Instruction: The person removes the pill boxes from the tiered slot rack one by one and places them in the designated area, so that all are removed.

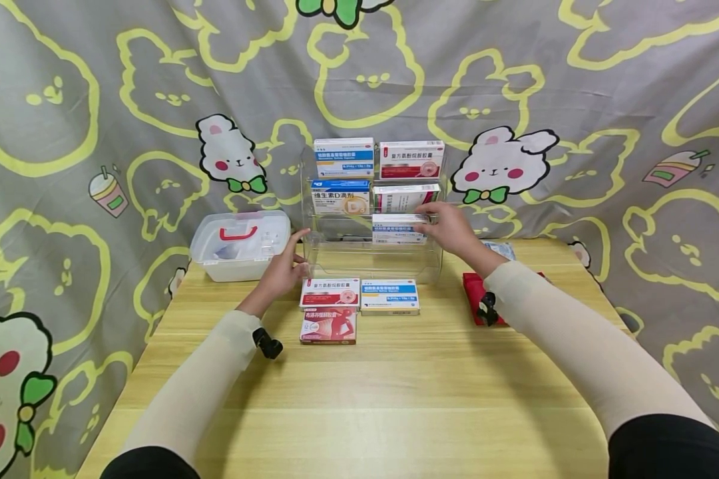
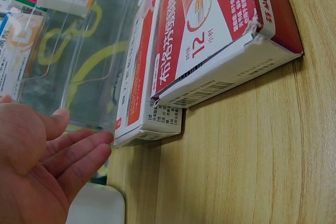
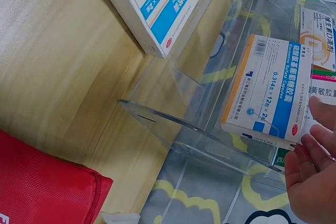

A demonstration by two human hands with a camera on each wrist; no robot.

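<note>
The wooden table (image 1: 407, 392) is spread across the lower middle of the frame, its far edge met by the curtain (image 1: 174, 63). The clear rack (image 1: 335, 259) is flanked by the tub (image 1: 239, 271) at centre left and the red pouch (image 1: 473, 301) at centre right, the latter partly covered by the right forearm. Its front is bordered by three boxes (image 1: 329, 326) at frame centre.

Both arms are stretched forward from the lower corners. The left hand (image 1: 284, 269) is held at the rack's left side, fingers spread, the thumb laid against the clear edge in the left wrist view. The right hand (image 1: 452, 229) is brought in from the right, thumb and fingers pinching the blue-white box (image 1: 395, 229) at its right end. That box is placed right of frame centre, at the rack's third row, just left of the right hand.
</note>
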